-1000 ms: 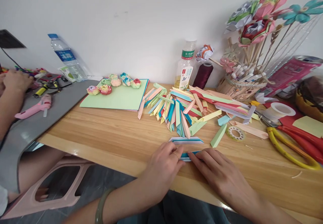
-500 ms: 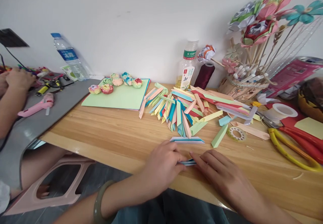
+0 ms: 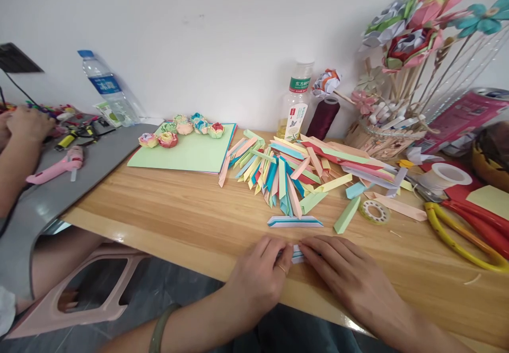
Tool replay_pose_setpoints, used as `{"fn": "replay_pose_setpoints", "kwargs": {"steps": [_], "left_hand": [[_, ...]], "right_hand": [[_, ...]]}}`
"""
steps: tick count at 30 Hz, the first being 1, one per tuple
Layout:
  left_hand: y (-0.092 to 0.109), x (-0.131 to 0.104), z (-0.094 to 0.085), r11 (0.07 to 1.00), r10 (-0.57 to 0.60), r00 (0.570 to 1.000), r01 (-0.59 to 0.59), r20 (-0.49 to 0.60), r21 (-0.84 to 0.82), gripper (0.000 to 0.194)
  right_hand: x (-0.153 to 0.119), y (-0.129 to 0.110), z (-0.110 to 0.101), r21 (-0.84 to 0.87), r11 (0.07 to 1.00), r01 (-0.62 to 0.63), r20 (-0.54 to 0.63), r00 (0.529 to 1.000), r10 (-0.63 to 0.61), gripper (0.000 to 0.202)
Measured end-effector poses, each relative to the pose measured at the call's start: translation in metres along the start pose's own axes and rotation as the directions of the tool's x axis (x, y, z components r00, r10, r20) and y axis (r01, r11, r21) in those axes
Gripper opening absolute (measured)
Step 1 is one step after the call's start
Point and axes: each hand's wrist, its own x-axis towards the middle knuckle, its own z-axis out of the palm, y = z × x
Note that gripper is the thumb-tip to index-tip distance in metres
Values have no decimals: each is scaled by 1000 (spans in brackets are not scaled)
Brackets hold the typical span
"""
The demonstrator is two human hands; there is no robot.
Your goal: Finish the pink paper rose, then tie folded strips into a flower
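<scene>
Near the table's front edge, my left hand [image 3: 260, 273] and my right hand [image 3: 348, 271] hold a small folded paper strip [image 3: 297, 255] between them, flat on the wood. Its pale and blue middle shows; both ends are under my fingers. My left fingers are curled at its left end, and my right fingers lie together over its right end. Just beyond, a folded strip with white and blue bands [image 3: 295, 221] lies alone. Behind it spreads a pile of coloured folded strips [image 3: 282, 175]. A green folded piece [image 3: 347, 216] lies to the right.
Paper rosettes [image 3: 167, 139] sit on green sheets [image 3: 178, 159]. Behind the pile stand a bottle [image 3: 296, 101] and a thread spool [image 3: 323, 118]. Tape [image 3: 374, 211] and yellow-handled scissors [image 3: 457, 247] lie right. Another person's hand [image 3: 29, 124] and a pink glue gun [image 3: 59, 166] are at left.
My left hand has turned, its fingers now curled over the strip's left end. The strip lies flatter, with more of its pale face showing. My right hand has barely moved.
</scene>
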Motion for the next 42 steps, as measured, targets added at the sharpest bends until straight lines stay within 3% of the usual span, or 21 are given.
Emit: {"fn": "replay_pose_setpoints", "kwargs": {"steps": [4,10,22,28,35,39,42], "left_hand": [[-1,2,-4,1000,13,1000,-13,-19,-17,24],[-2,4,-8,995,24,1000,-24,-1,-93,21],[-1,0,-9,997,47,998,-50,-47,-52,20],[0,2,-11,991,-44,998,48,39,-122,16],[-12,16,-29,948,-73,930,177,360,-266,21],[-14,20,-33,923,-77,916,215,395,-320,35],[-15,23,-35,894,-60,916,226,396,-388,32]], "right_hand": [[-2,0,4,103,991,-89,119,990,77,37],[-6,-1,7,194,973,-126,101,989,108,34],[-2,-2,4,98,993,-69,183,982,50,34],[1,-4,3,46,998,-37,154,988,29,40],[-1,-4,2,43,999,-28,128,991,22,39],[-3,-6,0,-12,1000,-10,58,998,11,36],[-4,-7,-1,-54,998,12,18,1000,-11,34]]}}
